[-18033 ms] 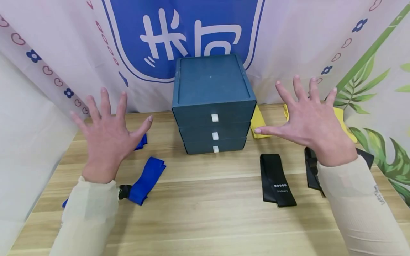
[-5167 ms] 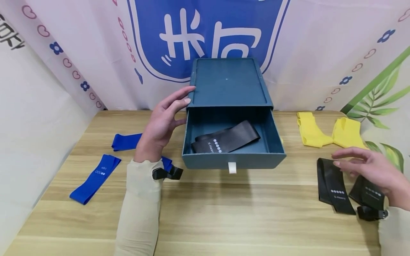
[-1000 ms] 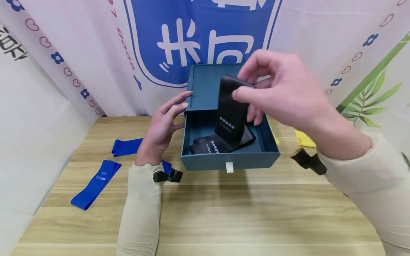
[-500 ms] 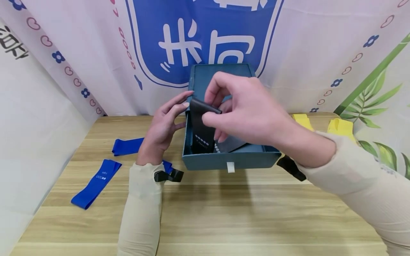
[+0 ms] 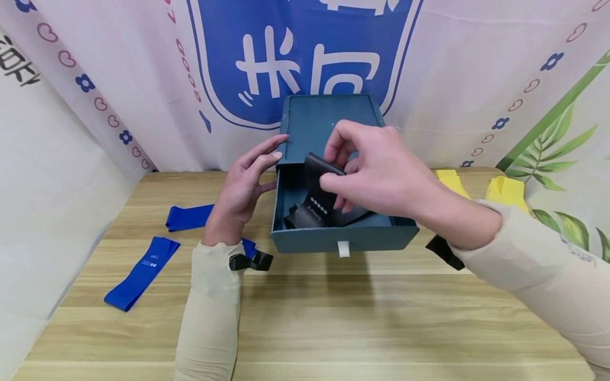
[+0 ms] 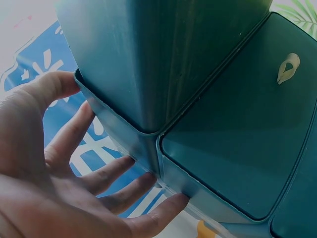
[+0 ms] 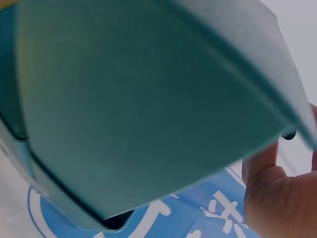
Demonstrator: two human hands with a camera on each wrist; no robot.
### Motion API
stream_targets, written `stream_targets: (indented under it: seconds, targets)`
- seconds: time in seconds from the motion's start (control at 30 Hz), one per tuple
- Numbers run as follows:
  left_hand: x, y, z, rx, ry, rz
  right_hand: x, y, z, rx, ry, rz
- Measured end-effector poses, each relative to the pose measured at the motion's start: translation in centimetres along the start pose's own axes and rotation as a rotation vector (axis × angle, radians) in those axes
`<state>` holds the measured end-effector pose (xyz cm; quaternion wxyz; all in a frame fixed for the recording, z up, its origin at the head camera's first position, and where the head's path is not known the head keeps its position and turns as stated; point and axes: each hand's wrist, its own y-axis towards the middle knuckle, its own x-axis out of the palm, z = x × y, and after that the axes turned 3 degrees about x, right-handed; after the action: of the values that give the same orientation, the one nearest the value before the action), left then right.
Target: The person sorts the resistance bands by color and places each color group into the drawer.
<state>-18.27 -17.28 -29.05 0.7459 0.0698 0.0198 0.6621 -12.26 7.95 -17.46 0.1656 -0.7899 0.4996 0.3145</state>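
Note:
A dark teal drawer cabinet (image 5: 312,124) has its top drawer (image 5: 305,241) pulled out. My left hand (image 5: 240,185) steadies the cabinet's left side, fingers spread against its edge in the left wrist view. Over the drawer, my right hand (image 5: 381,166) pinches the upper fold of a black resistance band (image 5: 316,182), which hangs into the drawer. Another black resistance band (image 5: 355,216) lies beneath, partly hidden by the hand. In the right wrist view, the drawer's outer wall (image 7: 148,109) covers most of the picture, with my thumb at right.
Blue resistance bands (image 5: 142,275) lie on the wooden table (image 5: 305,328) at left, one partly behind my left wrist. Yellow bands (image 5: 506,190) are at the back right, partly behind my right arm. A printed curtain (image 5: 452,79) hangs behind the cabinet. Lower drawers (image 6: 237,124) are shut.
The top drawer, shut at first, is open. My right hand has brought a black band from the right side, lowered it into the drawer leftward, then shifted slightly right. My left hand stays put.

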Motion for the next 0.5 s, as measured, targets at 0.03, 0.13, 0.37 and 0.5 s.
stream_targets:
  seconds: [0.03,0.13,0.37,0.5]
  targets:
    - [0.0,0.0,0.0,0.001,0.004,-0.001,-0.1,0.0,0.3,0.012,-0.008,-0.005]
    - [0.0,0.0,0.0,0.0,0.015,-0.001,-0.3,0.1,1.2,0.048,-0.034,-0.017]
    - [0.1,0.0,0.0,-0.007,0.025,0.004,-0.5,0.2,2.6,0.12,-0.102,-0.009]
    - [0.1,0.0,0.0,-0.005,0.024,0.006,-0.8,0.3,3.3,0.131,-0.152,-0.008]
